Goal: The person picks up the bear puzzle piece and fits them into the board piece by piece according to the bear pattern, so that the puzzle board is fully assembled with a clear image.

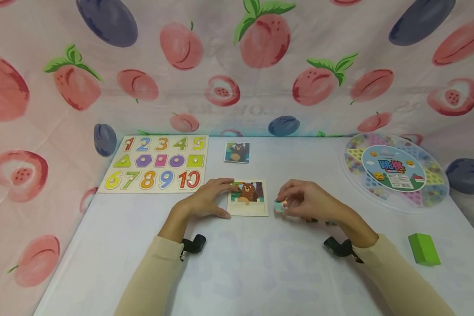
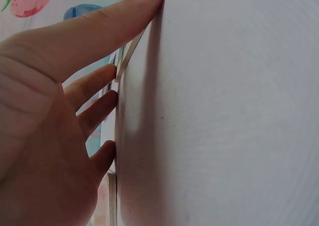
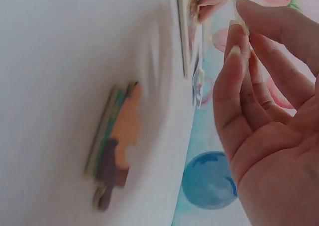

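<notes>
A small wooden jigsaw board (image 1: 248, 210) with a brown bear picture lies flat mid-table; bare wood shows along its near part. My left hand (image 1: 207, 199) rests at its left side, index finger at the upper left, thumb by the lower left corner. In the left wrist view the thumb (image 2: 99, 34) is stretched out and the other fingers are loosely bent. Just right of the board, my right hand (image 1: 310, 199) pinches a teal and reddish jigsaw piece (image 1: 279, 206) between thumb and fingertips. Loose jigsaw pieces (image 3: 119, 136) lie on the table below this hand.
Behind the board lies a square bear picture card (image 1: 237, 152). A number and shape puzzle board (image 1: 153, 168) is at the back left. A round clear game box (image 1: 395, 171) sits at the back right, and a green block (image 1: 424, 249) at the right.
</notes>
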The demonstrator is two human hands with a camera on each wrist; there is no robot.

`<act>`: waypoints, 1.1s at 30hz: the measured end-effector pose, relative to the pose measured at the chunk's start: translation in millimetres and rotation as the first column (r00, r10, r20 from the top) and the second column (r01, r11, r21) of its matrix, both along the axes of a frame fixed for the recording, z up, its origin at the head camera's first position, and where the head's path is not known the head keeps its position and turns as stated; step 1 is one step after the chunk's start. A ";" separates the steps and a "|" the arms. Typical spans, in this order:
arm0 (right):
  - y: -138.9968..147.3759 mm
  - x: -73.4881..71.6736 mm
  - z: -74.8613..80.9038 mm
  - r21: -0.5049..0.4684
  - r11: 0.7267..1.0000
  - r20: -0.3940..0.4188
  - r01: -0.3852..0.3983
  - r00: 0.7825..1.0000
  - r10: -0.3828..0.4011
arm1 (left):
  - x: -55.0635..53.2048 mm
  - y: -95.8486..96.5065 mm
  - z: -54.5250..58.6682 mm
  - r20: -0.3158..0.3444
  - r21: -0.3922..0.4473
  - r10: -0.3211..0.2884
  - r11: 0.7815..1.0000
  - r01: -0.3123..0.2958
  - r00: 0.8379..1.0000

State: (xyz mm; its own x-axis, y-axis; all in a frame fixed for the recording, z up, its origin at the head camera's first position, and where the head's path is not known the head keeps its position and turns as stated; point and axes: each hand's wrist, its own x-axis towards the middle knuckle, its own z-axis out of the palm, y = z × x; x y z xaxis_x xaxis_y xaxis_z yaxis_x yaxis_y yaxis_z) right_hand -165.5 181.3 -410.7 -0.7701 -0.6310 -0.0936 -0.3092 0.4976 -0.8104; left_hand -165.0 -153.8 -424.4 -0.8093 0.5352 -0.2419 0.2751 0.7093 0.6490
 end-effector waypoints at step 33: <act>-60.5 -8.8 -15.1 -0.038 0.999 0.089 0.020 0.996 -0.017 | -1.2 -0.2 -1.1 0.001 -0.004 0.005 1.000 -0.005 1.000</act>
State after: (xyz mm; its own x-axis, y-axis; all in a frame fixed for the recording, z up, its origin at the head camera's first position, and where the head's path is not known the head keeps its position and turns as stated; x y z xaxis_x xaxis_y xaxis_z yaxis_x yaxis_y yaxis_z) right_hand -174.3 120.8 -425.8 -0.7714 -0.6213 -0.1376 -0.2263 0.4700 -0.8532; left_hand -166.2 -153.9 -425.4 -0.8119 0.5299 -0.2448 0.2704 0.7131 0.6468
